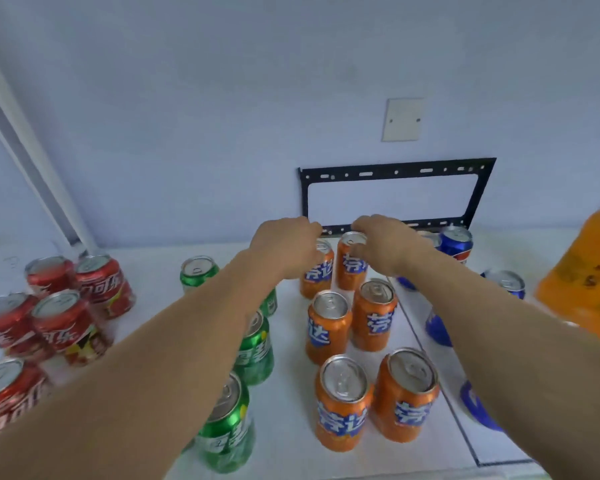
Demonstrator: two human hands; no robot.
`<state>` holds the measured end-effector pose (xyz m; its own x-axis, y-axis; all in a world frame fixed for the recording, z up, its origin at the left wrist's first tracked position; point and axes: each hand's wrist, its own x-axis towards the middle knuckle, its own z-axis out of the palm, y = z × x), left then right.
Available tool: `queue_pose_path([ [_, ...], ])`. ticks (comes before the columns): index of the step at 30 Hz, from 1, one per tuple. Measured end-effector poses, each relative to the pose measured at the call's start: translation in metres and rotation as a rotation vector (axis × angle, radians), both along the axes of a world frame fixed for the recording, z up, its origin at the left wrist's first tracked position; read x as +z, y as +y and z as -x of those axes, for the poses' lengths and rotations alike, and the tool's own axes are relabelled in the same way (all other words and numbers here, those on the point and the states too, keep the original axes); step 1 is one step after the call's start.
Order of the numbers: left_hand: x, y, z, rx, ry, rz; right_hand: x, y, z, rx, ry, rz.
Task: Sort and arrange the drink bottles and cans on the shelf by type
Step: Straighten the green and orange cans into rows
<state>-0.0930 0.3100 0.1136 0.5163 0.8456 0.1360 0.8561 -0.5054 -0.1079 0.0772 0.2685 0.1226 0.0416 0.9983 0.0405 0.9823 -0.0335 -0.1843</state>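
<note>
Left hand (286, 245) gripped the back-left tall orange aluminium can (317, 271) at centre frame; my right hand (383, 251) pinched its neighbour orange can (352, 261). I judged a nudge could topple the crowded rows. They stood on a white shelf (284, 393) against a pale wall (222, 98).

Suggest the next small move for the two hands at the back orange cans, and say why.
Probably set both back cans down square behind the other pairs and let go. The left hand and right hand each grip an orange can at the far end of a two-wide orange block, so that row looks nearly finished.
</note>
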Motion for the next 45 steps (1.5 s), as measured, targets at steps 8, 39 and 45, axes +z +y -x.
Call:
queue_pose_path([
  [8,-0.025,0.052,-0.023,0.107,-0.145,0.454,-0.035,0.059,-0.024,0.009,0.174,0.182],
  [39,-0.017,-0.047,-0.009,-0.063,-0.027,0.651,-0.031,-0.054,-0.020,-0.049,0.431,0.331],
  [45,-0.018,-0.035,-0.009,-0.062,-0.051,0.641,-0.040,-0.055,-0.021,-0.063,0.390,0.309],
])
